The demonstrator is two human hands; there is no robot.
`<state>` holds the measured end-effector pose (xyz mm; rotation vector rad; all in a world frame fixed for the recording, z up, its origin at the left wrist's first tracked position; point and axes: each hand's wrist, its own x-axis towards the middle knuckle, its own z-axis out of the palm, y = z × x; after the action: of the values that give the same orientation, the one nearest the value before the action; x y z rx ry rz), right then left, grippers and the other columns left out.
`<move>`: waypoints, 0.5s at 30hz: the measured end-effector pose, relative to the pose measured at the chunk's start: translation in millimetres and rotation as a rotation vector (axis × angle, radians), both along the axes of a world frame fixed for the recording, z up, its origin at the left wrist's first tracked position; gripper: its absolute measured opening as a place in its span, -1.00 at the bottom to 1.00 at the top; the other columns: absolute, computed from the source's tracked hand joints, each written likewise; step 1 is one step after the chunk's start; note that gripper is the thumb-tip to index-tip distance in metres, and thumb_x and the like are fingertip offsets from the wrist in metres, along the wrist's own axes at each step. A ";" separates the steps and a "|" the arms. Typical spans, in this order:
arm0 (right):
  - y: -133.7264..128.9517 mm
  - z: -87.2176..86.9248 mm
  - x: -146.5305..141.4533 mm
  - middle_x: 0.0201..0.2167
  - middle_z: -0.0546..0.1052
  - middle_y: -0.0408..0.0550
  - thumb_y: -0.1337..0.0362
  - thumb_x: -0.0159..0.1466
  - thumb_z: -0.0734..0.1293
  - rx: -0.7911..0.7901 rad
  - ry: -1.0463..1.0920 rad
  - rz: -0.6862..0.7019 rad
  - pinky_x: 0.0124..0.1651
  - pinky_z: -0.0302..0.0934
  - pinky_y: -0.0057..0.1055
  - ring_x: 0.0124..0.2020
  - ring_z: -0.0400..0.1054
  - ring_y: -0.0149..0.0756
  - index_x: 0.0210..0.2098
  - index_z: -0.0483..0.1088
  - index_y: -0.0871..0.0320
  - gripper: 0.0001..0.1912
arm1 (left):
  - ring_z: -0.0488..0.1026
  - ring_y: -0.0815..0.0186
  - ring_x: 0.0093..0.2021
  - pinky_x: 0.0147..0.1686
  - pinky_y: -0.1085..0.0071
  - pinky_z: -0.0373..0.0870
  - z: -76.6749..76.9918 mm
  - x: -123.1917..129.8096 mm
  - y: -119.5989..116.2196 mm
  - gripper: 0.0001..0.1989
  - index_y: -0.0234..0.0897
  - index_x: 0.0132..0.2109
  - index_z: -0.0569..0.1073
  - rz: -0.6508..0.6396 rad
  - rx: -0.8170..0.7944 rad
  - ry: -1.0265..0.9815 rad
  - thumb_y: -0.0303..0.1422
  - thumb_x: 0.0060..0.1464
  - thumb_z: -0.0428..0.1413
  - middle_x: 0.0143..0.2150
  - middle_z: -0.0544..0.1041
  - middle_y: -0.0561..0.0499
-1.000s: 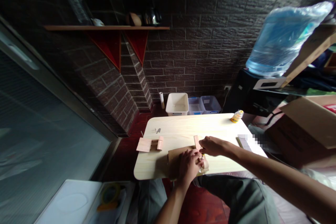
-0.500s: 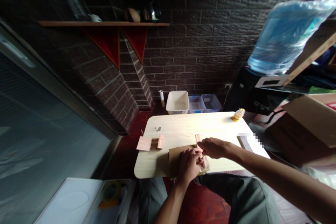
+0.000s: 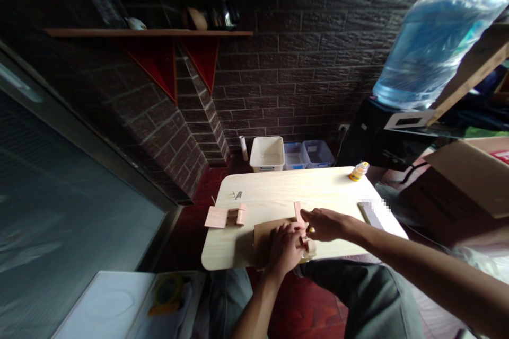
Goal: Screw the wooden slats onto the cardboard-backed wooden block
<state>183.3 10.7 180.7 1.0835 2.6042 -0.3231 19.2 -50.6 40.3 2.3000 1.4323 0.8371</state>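
Note:
My left hand (image 3: 287, 243) lies over a brown cardboard piece (image 3: 263, 235) near the table's front edge, its fingers closed around a light wooden part (image 3: 310, 248). Just right of it, my right hand (image 3: 323, 224) is closed on a small tool with a yellow end (image 3: 310, 229), mostly hidden by the fingers. The tool meets the wooden part. A wooden strip (image 3: 298, 211) sticks out behind the hands. On the left of the table rests a wooden assembly (image 3: 226, 216), with several small screws (image 3: 238, 195) behind it.
The pale table (image 3: 278, 185) also bears a yellow-and-clear bottle (image 3: 359, 170) at the back right and a flat grey object (image 3: 369, 214) at the right. Beyond it are a white bin (image 3: 267, 152) and two bluish bins. A cardboard box (image 3: 465, 185) stands at the right.
The whole view has shifted slightly. My right hand has turned a little, and the yellow end of the tool shows more clearly. My left hand keeps its hold.

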 end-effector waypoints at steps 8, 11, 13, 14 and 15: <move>5.6 6.6 -3.9 -0.34 0.62 0.10 0.33 0.32 0.29 0.000 -0.041 0.036 -0.47 0.08 -0.45 -0.36 0.50 -0.21 -0.19 0.48 0.25 -0.85 | 0.42 0.13 0.07 0.03 0.14 0.32 0.1 0.9 2.5 -0.65 -0.06 0.00 0.48 0.001 -0.017 -0.001 -0.48 0.07 0.21 0.09 0.51 0.01; 5.6 -2.1 -3.8 -0.38 0.61 0.10 0.25 0.33 0.33 0.048 -0.008 0.004 -0.48 0.08 -0.46 -0.39 0.49 -0.22 -0.23 0.49 0.24 -0.83 | 0.42 0.13 0.05 0.01 0.14 0.32 -0.5 -0.1 3.2 -0.67 -0.07 0.01 0.47 0.001 -0.014 0.000 -0.46 0.09 0.20 0.08 0.51 0.00; 4.4 -10.0 -2.7 -0.37 0.61 0.12 0.21 0.34 0.33 0.079 0.017 -0.016 -0.46 0.11 -0.45 -0.40 0.50 -0.21 -0.22 0.49 0.24 -0.80 | 0.42 0.13 0.05 0.01 0.14 0.33 0.4 -1.1 3.6 -0.69 -0.06 0.00 0.48 -0.008 -0.018 0.004 -0.44 0.10 0.20 0.08 0.50 0.00; 3.7 -13.9 -1.8 -0.36 0.61 0.13 0.20 0.34 0.33 0.092 0.024 -0.024 -0.46 0.12 -0.44 -0.40 0.51 -0.19 -0.20 0.48 0.25 -0.78 | 0.42 0.13 0.05 0.00 0.14 0.33 1.3 -1.6 3.8 -0.69 -0.06 0.00 0.48 -0.013 -0.018 0.005 -0.44 0.10 0.20 0.08 0.50 0.01; 3.2 -17.6 -0.7 -0.35 0.61 0.14 0.19 0.33 0.34 0.101 0.028 -0.027 -0.45 0.13 -0.43 -0.39 0.51 -0.17 -0.17 0.47 0.26 -0.77 | 0.42 0.13 0.06 0.00 0.15 0.33 2.4 -2.0 3.9 -0.68 -0.06 0.00 0.47 -0.018 -0.018 0.005 -0.44 0.10 0.20 0.08 0.50 0.00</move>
<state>182.6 13.8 163.1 1.1564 2.6584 -0.2159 17.2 -46.7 42.7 2.3005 1.4133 0.8102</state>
